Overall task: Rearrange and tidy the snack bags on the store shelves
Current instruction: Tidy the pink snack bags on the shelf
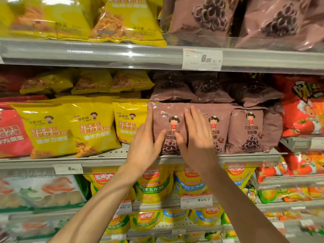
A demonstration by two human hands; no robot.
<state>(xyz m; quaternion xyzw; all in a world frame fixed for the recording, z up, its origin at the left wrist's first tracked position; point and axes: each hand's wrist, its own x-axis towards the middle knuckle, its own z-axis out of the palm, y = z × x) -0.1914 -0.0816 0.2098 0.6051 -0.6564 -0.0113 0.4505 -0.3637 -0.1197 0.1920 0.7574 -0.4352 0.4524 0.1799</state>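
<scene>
**Me:** Head view shows my brown snack bag [169, 127] standing at the front of the middle shelf [112, 157]. It is the first brown one, right beside the yellow bags [94, 127].

**Friend:** What could go wrong?

**Me:** I think the bag could tip over or slide back if I push too hard. It is soft and puffy. It could also bump the brown bags lying on top [172, 90], and one might fall down. The next brown bag [219, 125] is touching it, so that one may get knocked crooked too.

**Friend:** Where are your hands?

**Me:** Both are flat on the bag's front. My left hand [146, 144] is on its left edge with fingers straight, thumb on the picture. My right hand [197, 135] covers its right side, fingers straight up. Neither hand squeezes or grabs. They only press.
</scene>
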